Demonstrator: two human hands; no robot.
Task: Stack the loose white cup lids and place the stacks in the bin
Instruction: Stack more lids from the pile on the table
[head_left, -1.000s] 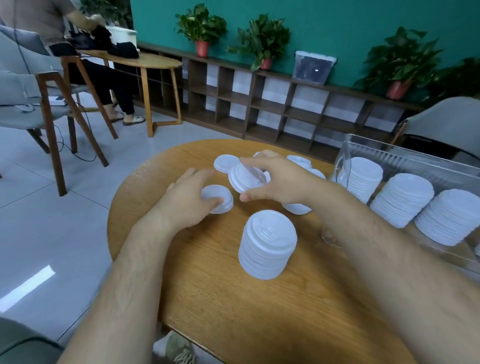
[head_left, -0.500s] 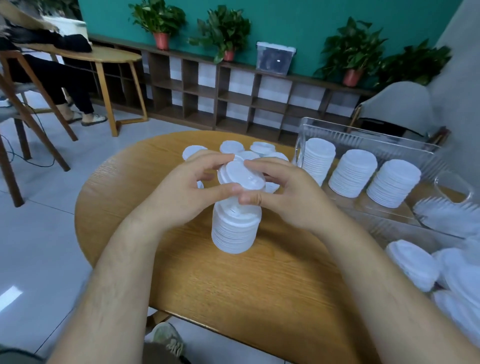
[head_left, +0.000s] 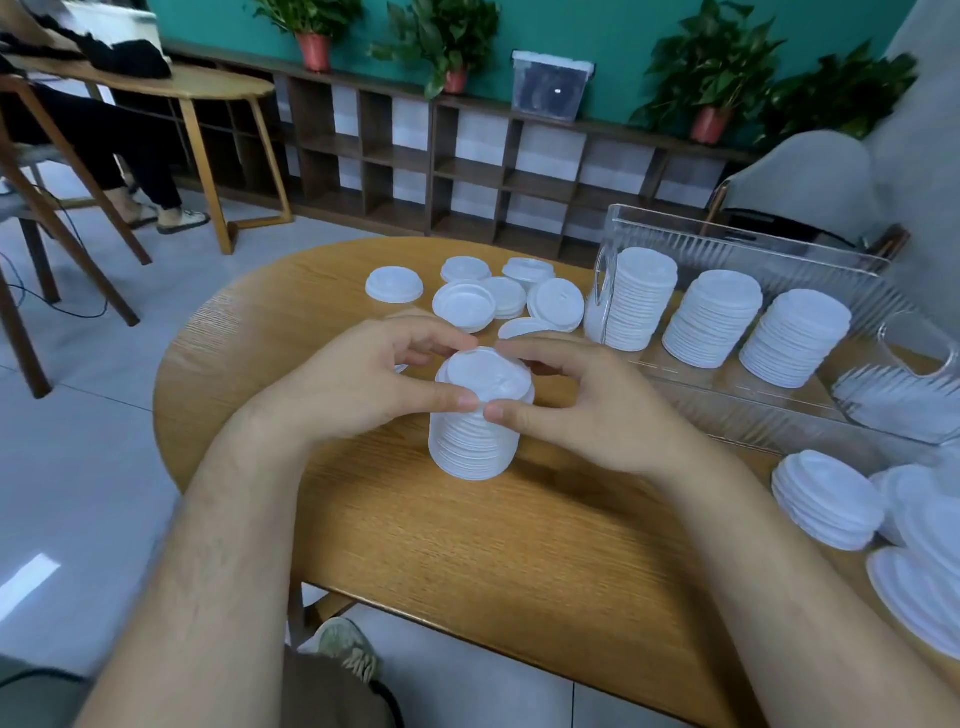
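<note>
Both hands meet over the lid stack (head_left: 474, 441) standing mid-table: the left hand (head_left: 363, 384) and the right hand (head_left: 587, 410) each pinch the rim of the top lid (head_left: 488, 374) between thumb and curled fingers. Just beyond, on the far side, loose lids (head_left: 483, 301) lie on the round wooden table (head_left: 467, 545). At the right, the clear bin (head_left: 753, 249) holds three stacks (head_left: 711, 317); more lids (head_left: 826, 499) pile at the near right edge.
</note>
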